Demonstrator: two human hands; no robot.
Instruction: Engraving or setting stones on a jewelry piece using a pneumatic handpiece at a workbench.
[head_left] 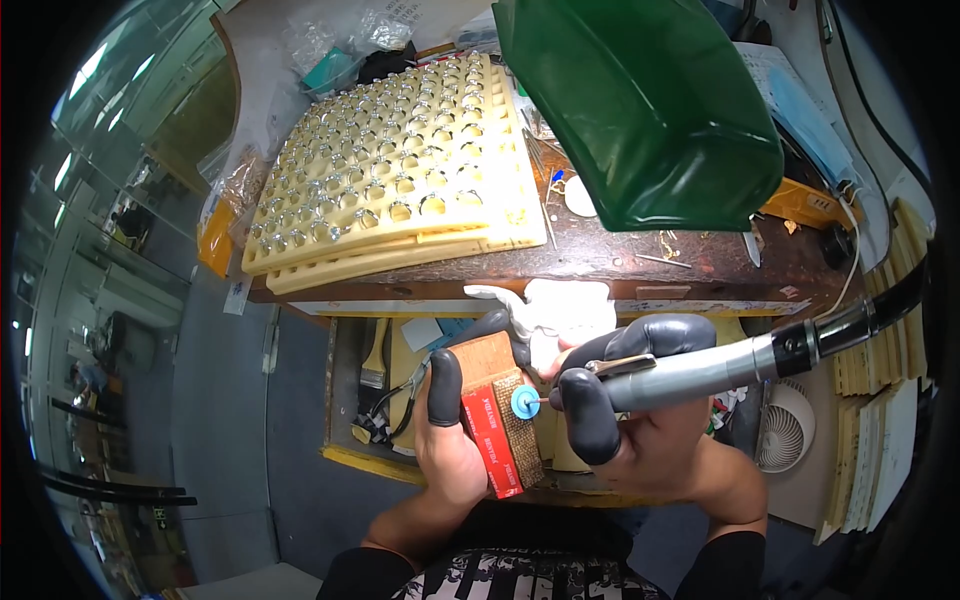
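Note:
My left hand (452, 455), with black finger covers on its thumb and a fingertip, grips a small rectangular block (486, 352). Red printed tape wraps part of the block, and a rough brown strip runs along its right side. In my right hand (650, 445), also in black finger covers, is a silver rotary handpiece (700, 378) held like a pen. Its tip carries a small round blue disc (525, 401), which appears to meet the brown strip. Just beyond both hands a white, irregularly shaped piece (572, 308) juts from the bench edge.
Stacked pale yellow trays (390, 240) hold rows of rings on the dark wooden bench (600, 262). A green translucent shield (650, 120) hangs over its right part. Below lies an open drawer (400, 468) with pliers (405, 388) and a brush (375, 355). A white fan (787, 428) stands at right.

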